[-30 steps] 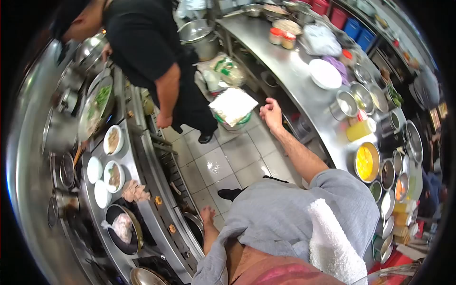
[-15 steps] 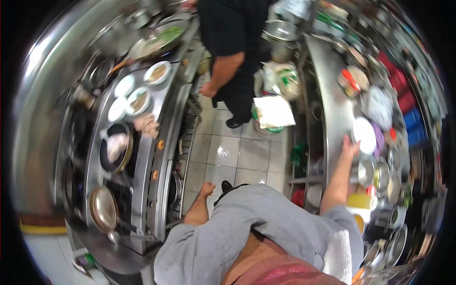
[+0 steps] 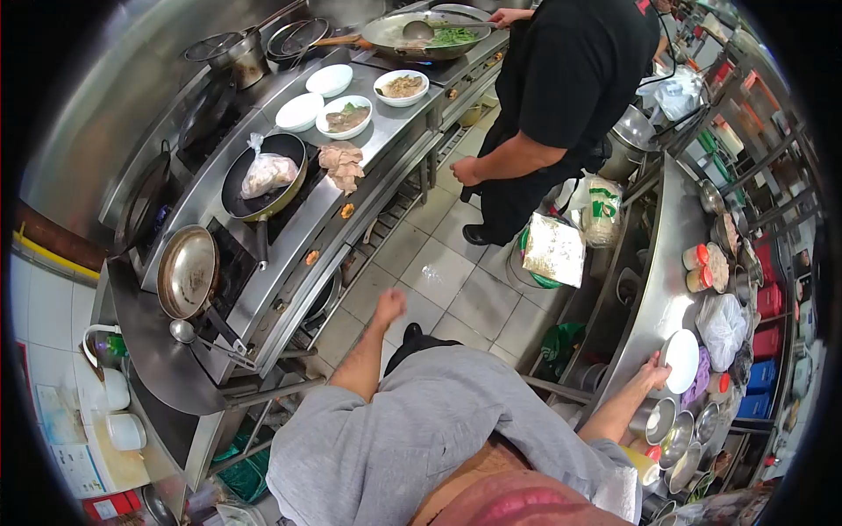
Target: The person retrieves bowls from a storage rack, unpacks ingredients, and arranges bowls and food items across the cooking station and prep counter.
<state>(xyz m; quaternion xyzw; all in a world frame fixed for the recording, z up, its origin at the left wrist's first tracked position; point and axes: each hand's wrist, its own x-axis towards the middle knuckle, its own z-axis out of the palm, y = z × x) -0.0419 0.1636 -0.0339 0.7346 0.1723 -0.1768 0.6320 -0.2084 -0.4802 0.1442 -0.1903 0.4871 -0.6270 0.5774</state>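
Presently, the head view shows a white dish (image 3: 681,361) on the metal counter (image 3: 668,280) at the person's right. The dish is round, plain and smooth, with a bright, nearly uniform surface. The right hand (image 3: 652,373) is at the edge of the dish nearest the person, fingers touching the rim; whether they close around it cannot be determined. A plastic bag (image 3: 724,331) and a purple cloth (image 3: 699,383) lie just beside the dish. The left hand (image 3: 391,306) is well apart from the dish, above the floor (image 3: 438,272), fingers curled inward; the palm is hidden, so its contents cannot be determined. The dish's underside is hidden, its depth is hard to judge, and the cloth is partly covered.
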